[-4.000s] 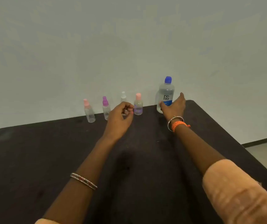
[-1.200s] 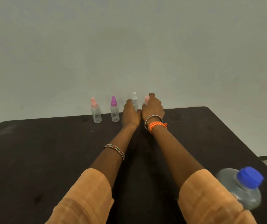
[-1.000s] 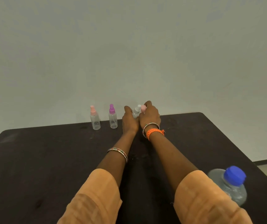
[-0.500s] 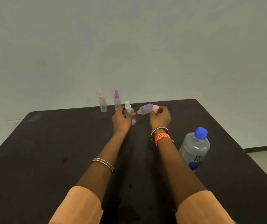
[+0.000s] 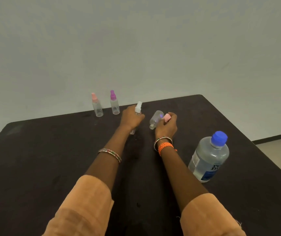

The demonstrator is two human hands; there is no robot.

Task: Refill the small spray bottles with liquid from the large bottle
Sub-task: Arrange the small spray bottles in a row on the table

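We see orange sleeves [image 5: 88,201] on both arms. Left wrist: thin beaded bangles [image 5: 110,155]. Right wrist: metal bangle [image 5: 161,139] plus braided orange band [image 5: 166,147] at its 6 o'clock.

Lighting even, moderately dim, diffuse; source not visible. Wall [image 5: 136,40] flat grey-green, no glare. Dark surface [image 5: 34,167] swallows detail; shadows on it faint. Soft focus throughout, compression smear. Wide-angle distortion: surface edges splay outward. Label on large bottle [image 5: 208,156] illegible.

The small spray bottles [image 5: 97,108] look like clear glossy plastic, as does the large bottle [image 5: 207,159]; the dark counter [image 5: 34,159] is matt, the sleeves [image 5: 85,201] soft cloth.
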